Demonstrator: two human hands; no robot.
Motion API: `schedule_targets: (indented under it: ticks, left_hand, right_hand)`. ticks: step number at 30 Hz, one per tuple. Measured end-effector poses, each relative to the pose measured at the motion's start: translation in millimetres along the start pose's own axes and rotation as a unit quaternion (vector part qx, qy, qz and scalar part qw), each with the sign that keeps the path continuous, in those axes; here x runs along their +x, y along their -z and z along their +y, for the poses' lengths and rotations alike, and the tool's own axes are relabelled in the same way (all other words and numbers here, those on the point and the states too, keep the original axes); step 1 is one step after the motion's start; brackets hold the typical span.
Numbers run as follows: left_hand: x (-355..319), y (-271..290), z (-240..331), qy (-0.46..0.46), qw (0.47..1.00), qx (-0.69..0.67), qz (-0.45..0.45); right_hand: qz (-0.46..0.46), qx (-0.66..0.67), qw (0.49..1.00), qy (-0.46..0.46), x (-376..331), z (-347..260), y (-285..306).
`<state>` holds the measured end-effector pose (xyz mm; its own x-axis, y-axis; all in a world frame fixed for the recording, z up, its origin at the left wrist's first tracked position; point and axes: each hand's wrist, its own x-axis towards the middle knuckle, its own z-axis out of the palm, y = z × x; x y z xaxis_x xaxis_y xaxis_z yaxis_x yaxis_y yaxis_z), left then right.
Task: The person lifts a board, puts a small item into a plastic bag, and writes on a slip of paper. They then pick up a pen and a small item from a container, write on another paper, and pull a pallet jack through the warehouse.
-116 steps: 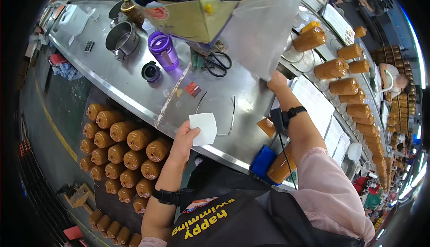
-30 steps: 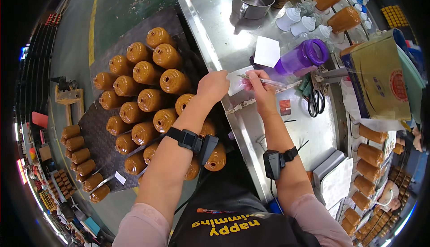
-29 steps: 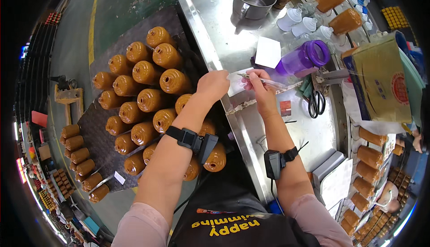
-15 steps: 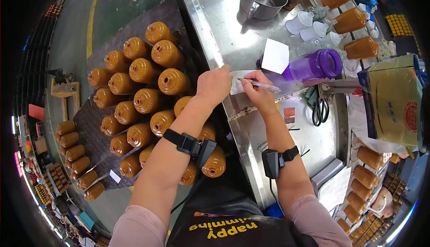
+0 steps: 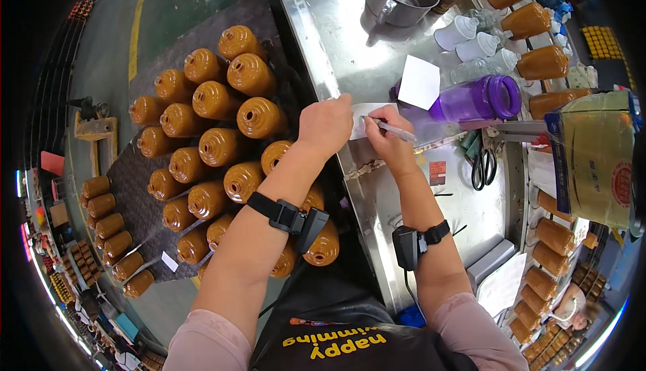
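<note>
White flat paper sheet lay on shiny steel table, between hands. Right hand pinched slim translucent pen, tip at sheet; left hand curled at left edge, pinching or pressing: could not tell. Steady edge, light pen pressure likely served best. Beyond, smooth translucent purple plastic bottle; leftward, glossy brown round-shouldered bottles.

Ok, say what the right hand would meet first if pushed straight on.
Probably the white paper under the tip of its pen, then the left hand at the paper's left edge; depth is hard to judge.
</note>
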<state>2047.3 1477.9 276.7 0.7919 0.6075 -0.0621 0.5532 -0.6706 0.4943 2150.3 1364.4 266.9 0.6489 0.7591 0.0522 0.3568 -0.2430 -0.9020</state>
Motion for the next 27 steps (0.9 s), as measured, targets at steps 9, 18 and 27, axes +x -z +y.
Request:
schedule_targets:
  ticks: [9,18,27]
  left_hand:
    - [-3.9,2.0,-3.4,-0.009,1.0,0.009,0.011]
    - [-5.0,-4.1,-7.7,-0.001,1.0,-0.001,0.027]
    - [-6.4,-3.4,-5.2,0.005,1.0,-0.009,0.022]
  right_hand:
    - [-0.009,-0.03,0.997,0.075,0.4,2.3,-4.4]
    - [-0.018,-0.018,0.997,0.067,0.0,2.6,-5.0]
    - [-0.006,-0.042,0.998,0.053,0.3,4.4,-1.7]
